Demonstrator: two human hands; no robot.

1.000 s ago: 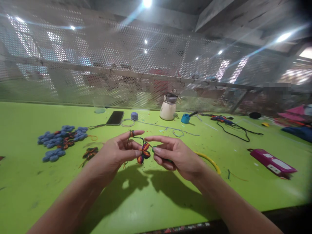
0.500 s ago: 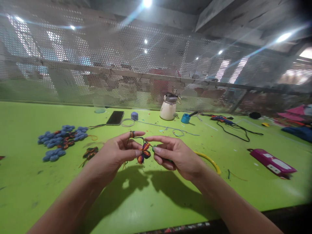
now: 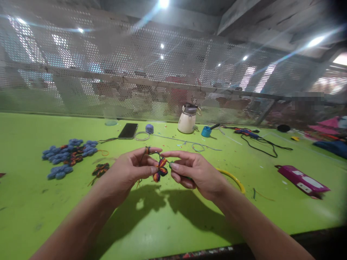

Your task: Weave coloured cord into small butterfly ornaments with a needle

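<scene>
Yarn flower (image 3: 162, 171) is being pinched by the left hand (image 3: 130, 169) as the right hand (image 3: 199, 171) is gripping a green tool (image 3: 170, 165), probably looping the strand (image 3: 148, 150) and needing gentle pulling next.

No text, number, brand or sign can be read here. On the white panels of the magenta power strip (image 3: 303, 181) there are small dark marks, but they are too blurred for reading. The cream bottle (image 3: 187, 122) carries a faint mark on its side, which is also too small to make out
</scene>
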